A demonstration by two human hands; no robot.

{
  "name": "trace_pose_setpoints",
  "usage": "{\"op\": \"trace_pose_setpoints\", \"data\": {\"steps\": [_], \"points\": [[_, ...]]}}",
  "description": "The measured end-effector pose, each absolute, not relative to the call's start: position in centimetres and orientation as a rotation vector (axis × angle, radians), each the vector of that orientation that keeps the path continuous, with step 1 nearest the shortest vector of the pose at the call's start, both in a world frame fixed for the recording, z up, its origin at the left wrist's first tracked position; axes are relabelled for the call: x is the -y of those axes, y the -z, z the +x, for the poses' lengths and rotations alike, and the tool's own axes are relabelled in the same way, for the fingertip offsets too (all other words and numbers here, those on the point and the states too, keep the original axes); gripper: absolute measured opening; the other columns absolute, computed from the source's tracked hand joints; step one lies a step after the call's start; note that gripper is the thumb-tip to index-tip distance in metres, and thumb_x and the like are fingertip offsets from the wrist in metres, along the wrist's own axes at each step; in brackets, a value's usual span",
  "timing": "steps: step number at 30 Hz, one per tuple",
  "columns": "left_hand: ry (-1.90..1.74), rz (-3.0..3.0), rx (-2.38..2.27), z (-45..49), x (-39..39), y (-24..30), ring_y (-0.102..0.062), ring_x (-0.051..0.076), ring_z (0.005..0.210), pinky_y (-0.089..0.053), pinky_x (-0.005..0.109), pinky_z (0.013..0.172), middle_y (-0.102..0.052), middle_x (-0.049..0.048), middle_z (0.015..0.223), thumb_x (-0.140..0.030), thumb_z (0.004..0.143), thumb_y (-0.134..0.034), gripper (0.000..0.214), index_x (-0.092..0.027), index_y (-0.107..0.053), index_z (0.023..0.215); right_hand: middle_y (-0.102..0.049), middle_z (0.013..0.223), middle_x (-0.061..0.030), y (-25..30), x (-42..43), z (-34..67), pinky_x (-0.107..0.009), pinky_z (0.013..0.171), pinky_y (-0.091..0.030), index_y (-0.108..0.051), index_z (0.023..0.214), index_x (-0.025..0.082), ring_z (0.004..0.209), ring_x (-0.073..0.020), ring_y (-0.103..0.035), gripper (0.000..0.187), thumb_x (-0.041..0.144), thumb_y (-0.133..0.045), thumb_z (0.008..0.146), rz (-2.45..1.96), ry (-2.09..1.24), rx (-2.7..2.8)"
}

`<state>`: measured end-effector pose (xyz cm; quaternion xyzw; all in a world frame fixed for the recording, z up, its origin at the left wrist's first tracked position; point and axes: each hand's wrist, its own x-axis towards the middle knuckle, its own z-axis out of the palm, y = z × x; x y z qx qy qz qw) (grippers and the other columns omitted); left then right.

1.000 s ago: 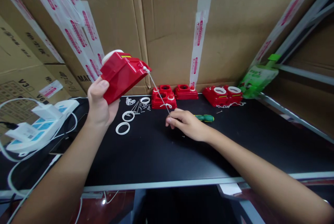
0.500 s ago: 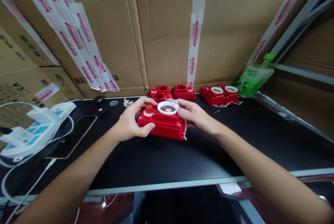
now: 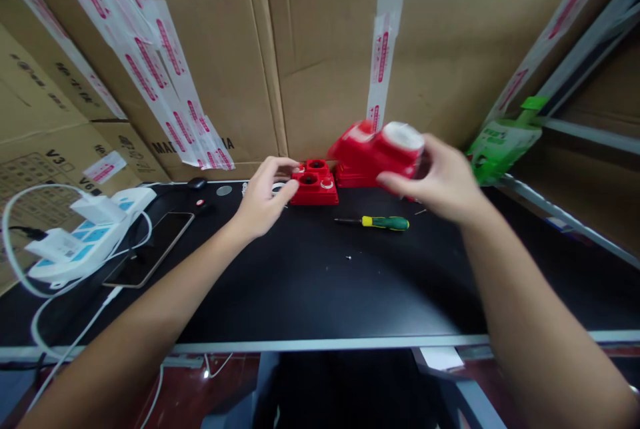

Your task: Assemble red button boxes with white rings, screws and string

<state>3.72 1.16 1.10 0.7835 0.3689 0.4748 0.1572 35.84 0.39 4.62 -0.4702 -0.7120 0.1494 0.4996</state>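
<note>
My right hand (image 3: 443,179) grips a red box with a white ring and a red button (image 3: 367,156), tilted and smeared by motion, held up off the table at the back. My left hand (image 3: 265,199) is empty, its thumb and fingers apart, just left of a red box with a round black opening (image 3: 314,197) on the table. Behind that box sits a similar red one (image 3: 316,166). Part of a white ring (image 3: 279,186) shows between my left thumb and fingers. A green and yellow screwdriver (image 3: 385,223) lies below the raised box.
A small screw (image 3: 349,258) lies on the black table (image 3: 300,296). At left are a phone (image 3: 150,252), a white power strip (image 3: 90,242) with cables, and a black mouse-like object (image 3: 197,183). Cardboard (image 3: 320,49) stands behind; a green pouch (image 3: 503,146) is back right.
My right hand has lifted the red box up and to the right, tilting it. My left hand has let go of it. The screwdriver and screw have come into sight.
</note>
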Motion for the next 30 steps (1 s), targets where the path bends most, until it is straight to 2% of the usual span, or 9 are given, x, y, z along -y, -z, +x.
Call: {"op": "trace_pose_setpoints", "data": {"steps": [2,4,7,10,14,19,23,30], "points": [[-1.09,2.626,-1.184,5.7,-3.2,-2.2,-0.061,0.028,0.118,-0.049,0.05,0.113,-0.073,0.0093,0.115,-0.026,0.1,-0.057,0.017,-0.02,-0.07,0.11,-0.079,0.108,-0.0186,-4.7,-2.2,38.5,-0.044,0.083,-0.052,-0.073,0.109,0.017,0.092,-0.0307,-0.071,0.06,0.054,-0.095,0.069,-1.382,-0.095,1.439],[-0.761,2.881,-1.141,8.4,-5.8,-3.0,-0.054,0.03,0.126,-0.045,0.046,0.116,-0.072,0.0124,0.121,-0.023,0.099,-0.057,0.024,-0.017,-0.072,0.117,-0.077,0.115,-0.0242,-4.1,-3.9,40.3,-0.047,0.087,-0.051,-0.071,0.107,0.015,0.099,-0.0346,-0.071,0.06,0.058,-0.093,0.07,-1.549,0.003,1.292],[-0.453,2.933,-1.289,12.7,-9.8,-3.1,-0.05,0.034,0.13,-0.044,0.046,0.112,-0.07,0.0176,0.133,-0.02,0.097,-0.059,0.038,-0.011,-0.069,0.132,-0.078,0.112,-0.0222,-2.6,-5.4,41.5,-0.051,0.087,-0.054,-0.071,0.105,0.016,0.1,-0.0391,-0.073,0.062,0.06,-0.091,0.067,-1.709,0.05,1.219],[-0.361,2.927,-1.33,15.9,-12.5,-2.3,-0.052,0.036,0.129,-0.043,0.049,0.109,-0.074,0.0185,0.126,-0.016,0.095,-0.06,0.042,-0.012,-0.068,0.136,-0.078,0.11,-0.021,-1.6,-5.8,41.5,-0.053,0.089,-0.057,-0.07,0.104,0.016,0.102,-0.0405,-0.074,0.065,0.068,-0.087,0.068,-1.747,0.082,1.261],[-0.326,2.886,-1.454,17.7,-13.3,-1.0,-0.054,0.038,0.127,-0.035,0.055,0.108,-0.078,0.0189,0.116,-0.012,0.095,-0.06,0.036,-0.014,-0.07,0.129,-0.076,0.107,-0.0233,-1.1,-5.9,41.2,-0.056,0.089,-0.057,-0.068,0.104,0.015,0.102,-0.0416,-0.073,0.075,0.078,-0.085,0.065,-1.813,0.097,1.363],[-0.412,2.797,-1.626,18.7,-11.7,-0.6,-0.059,0.041,0.124,-0.036,0.056,0.103,-0.075,0.0254,0.113,-0.012,0.098,-0.056,0.03,-0.005,-0.067,0.124,-0.075,0.102,-0.0236,0.0,-6.5,40.9,-0.055,0.086,-0.057,-0.067,0.103,0.014,0.1,-0.0421,-0.073,0.082,0.08,-0.089,0.059,-1.852,0.109,1.439],[-0.445,2.742,-1.699,20.3,-10.2,-0.8,-0.066,0.036,0.119,-0.039,0.054,0.106,-0.075,0.025,0.118,-0.009,0.098,-0.052,0.029,-0.004,-0.066,0.123,-0.074,0.098,-0.02,1.2,-7.1,40.4,-0.052,0.082,-0.057,-0.067,0.101,0.015,0.094,-0.04,-0.072,0.08,0.08,-0.087,0.06,-1.845,0.106,1.517],[-0.352,2.765,-1.577,20.9,-9.1,-1.3,-0.067,0.037,0.121,-0.049,0.05,0.1,-0.074,0.0269,0.125,-0.014,0.101,-0.053,0.034,-0.003,-0.065,0.131,-0.066,0.126,-0.0299,1.5,-6.8,39.0,-0.053,0.097,-0.053,-0.065,0.122,0.003,0.118,-0.0433,-0.066,0.082,0.06,-0.093,0.07,-1.923,0.096,1.552]]}}
